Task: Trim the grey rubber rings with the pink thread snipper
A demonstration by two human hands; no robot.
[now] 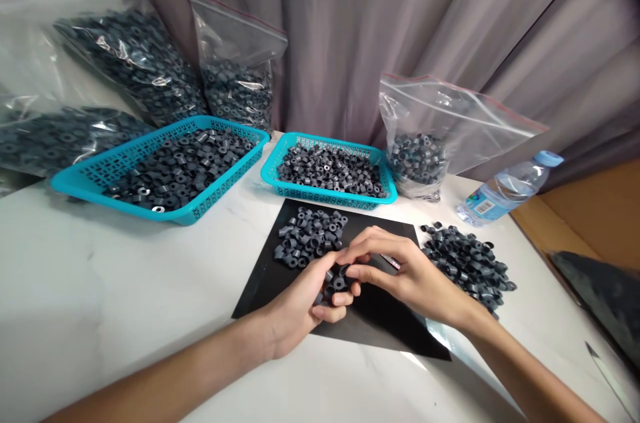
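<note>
Dark grey plastic rings (336, 281) lie cupped in the left hand (300, 306) over the black mat (370, 316) on the white counter (125, 290); the right hand (400, 273) pinches one ring, beside a loose ring pile (307, 236).

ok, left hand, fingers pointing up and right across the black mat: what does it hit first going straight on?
Likely the right hand: the left hand holds small dark grey plastic rings with its fingertips already against the right's fingers. Depth is unclear.
</note>
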